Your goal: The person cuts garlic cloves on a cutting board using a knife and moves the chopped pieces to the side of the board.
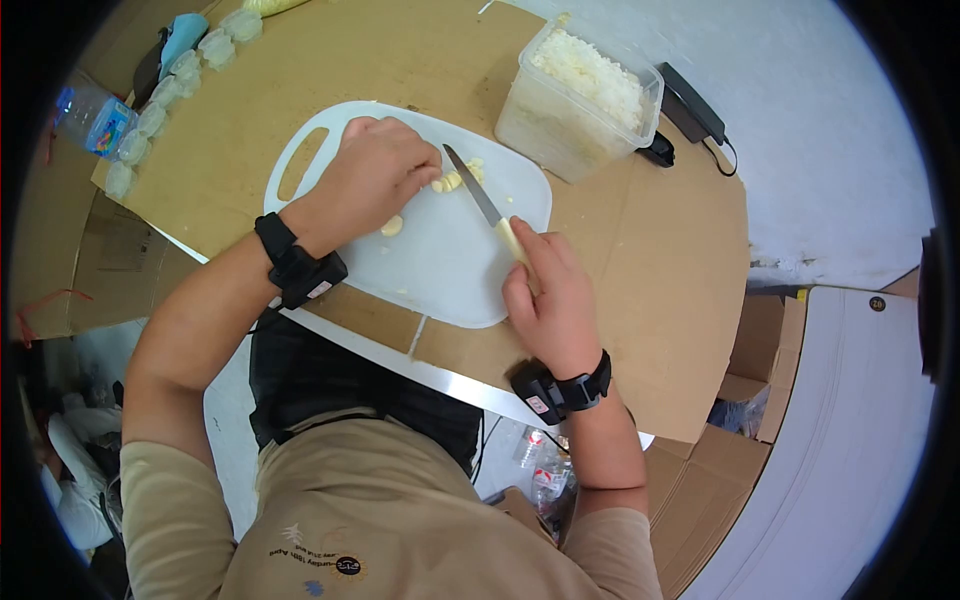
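A white cutting board (440,262) with a slot handle lies on the cardboard-covered table. My right hand (556,300) is wrapped round the pale handle of a small knife (478,192), its blade slanting to the upper left over the board. Beside the blade are sliced pale-yellow pieces (448,183) that look like garlic. My left hand (385,170) is closed, thumb and fingertips together right at these slices; whatever they pinch is hidden. Nearer me, below the left hand, a larger whole pale piece (392,226) rests on the board. Small bits are scattered around.
A clear plastic tub (560,140) of white, rice-like grains stands behind the board on the right. Close by lies a black power adapter (692,103) with a cable. Small lidded cups (152,120) and a water bottle (100,122) line the left edge.
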